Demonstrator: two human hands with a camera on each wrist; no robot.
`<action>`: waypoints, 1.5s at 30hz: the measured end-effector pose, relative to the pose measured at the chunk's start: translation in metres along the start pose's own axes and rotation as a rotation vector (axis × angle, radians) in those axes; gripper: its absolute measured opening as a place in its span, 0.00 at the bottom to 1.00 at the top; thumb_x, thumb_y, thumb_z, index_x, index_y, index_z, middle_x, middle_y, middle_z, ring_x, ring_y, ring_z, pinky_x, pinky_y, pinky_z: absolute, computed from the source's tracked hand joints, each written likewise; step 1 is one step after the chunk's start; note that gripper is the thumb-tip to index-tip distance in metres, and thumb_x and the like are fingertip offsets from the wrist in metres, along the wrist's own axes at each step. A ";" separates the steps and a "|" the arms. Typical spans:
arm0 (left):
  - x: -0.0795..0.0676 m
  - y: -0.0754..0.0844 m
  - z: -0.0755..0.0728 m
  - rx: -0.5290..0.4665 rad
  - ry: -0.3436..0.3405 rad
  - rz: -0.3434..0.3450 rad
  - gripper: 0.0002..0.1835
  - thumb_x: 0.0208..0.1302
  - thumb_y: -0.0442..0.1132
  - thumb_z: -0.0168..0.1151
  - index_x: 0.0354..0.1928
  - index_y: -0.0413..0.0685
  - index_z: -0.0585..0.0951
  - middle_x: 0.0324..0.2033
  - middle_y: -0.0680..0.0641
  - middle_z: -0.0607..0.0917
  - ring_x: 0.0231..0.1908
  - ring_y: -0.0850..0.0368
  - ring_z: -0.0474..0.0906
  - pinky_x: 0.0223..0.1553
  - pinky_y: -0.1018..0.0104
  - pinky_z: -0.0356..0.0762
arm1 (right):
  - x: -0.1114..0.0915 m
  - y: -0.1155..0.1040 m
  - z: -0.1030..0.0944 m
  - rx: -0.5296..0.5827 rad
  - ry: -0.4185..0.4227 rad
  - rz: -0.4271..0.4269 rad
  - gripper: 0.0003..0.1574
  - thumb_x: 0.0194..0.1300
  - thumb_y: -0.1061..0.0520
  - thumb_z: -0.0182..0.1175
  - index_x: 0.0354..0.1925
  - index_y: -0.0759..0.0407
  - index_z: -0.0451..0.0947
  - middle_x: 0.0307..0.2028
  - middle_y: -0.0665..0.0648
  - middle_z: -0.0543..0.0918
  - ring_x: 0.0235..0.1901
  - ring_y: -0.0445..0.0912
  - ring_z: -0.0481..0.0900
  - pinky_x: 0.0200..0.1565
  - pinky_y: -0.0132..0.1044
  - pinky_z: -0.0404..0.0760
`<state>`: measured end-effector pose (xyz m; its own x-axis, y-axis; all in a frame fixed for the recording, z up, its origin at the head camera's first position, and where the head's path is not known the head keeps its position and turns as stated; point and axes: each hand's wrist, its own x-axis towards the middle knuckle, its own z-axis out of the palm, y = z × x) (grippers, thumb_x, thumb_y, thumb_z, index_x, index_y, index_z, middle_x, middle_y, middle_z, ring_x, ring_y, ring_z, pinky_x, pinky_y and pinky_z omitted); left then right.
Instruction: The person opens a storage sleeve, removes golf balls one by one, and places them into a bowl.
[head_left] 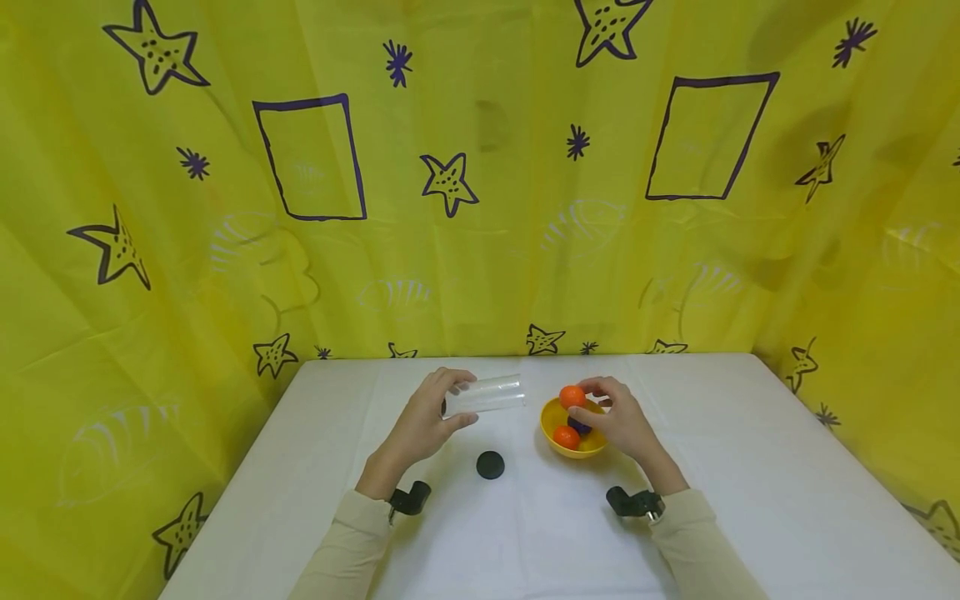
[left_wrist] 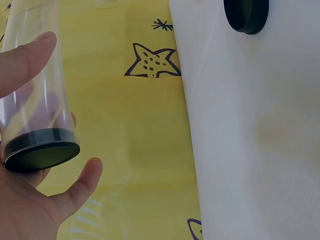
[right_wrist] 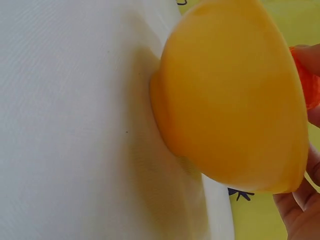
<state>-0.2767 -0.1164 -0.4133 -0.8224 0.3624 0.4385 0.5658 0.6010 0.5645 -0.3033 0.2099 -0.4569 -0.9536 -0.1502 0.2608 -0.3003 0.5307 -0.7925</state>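
Observation:
My left hand (head_left: 423, 423) grips a clear plastic tube (head_left: 495, 393), tilted almost level over the table, its far end toward the bowl. In the left wrist view a black cap (left_wrist: 42, 150) closes the tube's near end, and fingers show through the wall. At the yellow-orange bowl (head_left: 577, 454), my right hand (head_left: 621, 421) pinches an orange ball (head_left: 572, 397) at the rim. A second orange ball (head_left: 566, 437) and a dark purple one (head_left: 578, 426) lie inside. The right wrist view has the bowl hiding most of that hand.
A loose black cap (head_left: 491, 465) lies on the white table (head_left: 517, 533) between the forearms. Yellow curtain (head_left: 480, 275) with drawn stars hangs behind the table and along both sides. Each wrist wears a black camera mount (head_left: 410, 498).

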 end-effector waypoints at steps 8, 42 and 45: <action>0.000 0.001 0.001 -0.015 0.001 0.002 0.28 0.57 0.42 0.70 0.59 0.54 0.72 0.50 0.50 0.79 0.51 0.54 0.73 0.51 0.55 0.74 | -0.002 0.003 0.004 -0.048 -0.014 0.026 0.28 0.56 0.45 0.69 0.51 0.55 0.76 0.52 0.61 0.73 0.55 0.56 0.63 0.54 0.53 0.68; -0.004 -0.005 0.021 -0.051 -0.133 -0.116 0.27 0.63 0.45 0.64 0.60 0.48 0.65 0.54 0.45 0.82 0.60 0.46 0.75 0.61 0.48 0.70 | -0.002 0.005 -0.001 -0.106 -0.073 0.126 0.19 0.65 0.45 0.61 0.51 0.49 0.76 0.58 0.58 0.72 0.60 0.57 0.62 0.59 0.58 0.69; -0.005 -0.006 0.023 -0.020 -0.140 -0.103 0.26 0.65 0.44 0.62 0.60 0.47 0.64 0.55 0.45 0.81 0.59 0.46 0.74 0.61 0.48 0.64 | -0.002 0.002 -0.009 -0.131 -0.074 0.084 0.19 0.66 0.47 0.61 0.52 0.53 0.76 0.56 0.60 0.73 0.58 0.57 0.65 0.56 0.54 0.72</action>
<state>-0.2773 -0.1055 -0.4346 -0.8754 0.3963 0.2768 0.4782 0.6263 0.6157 -0.3013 0.2190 -0.4536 -0.9756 -0.1590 0.1514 -0.2188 0.6474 -0.7301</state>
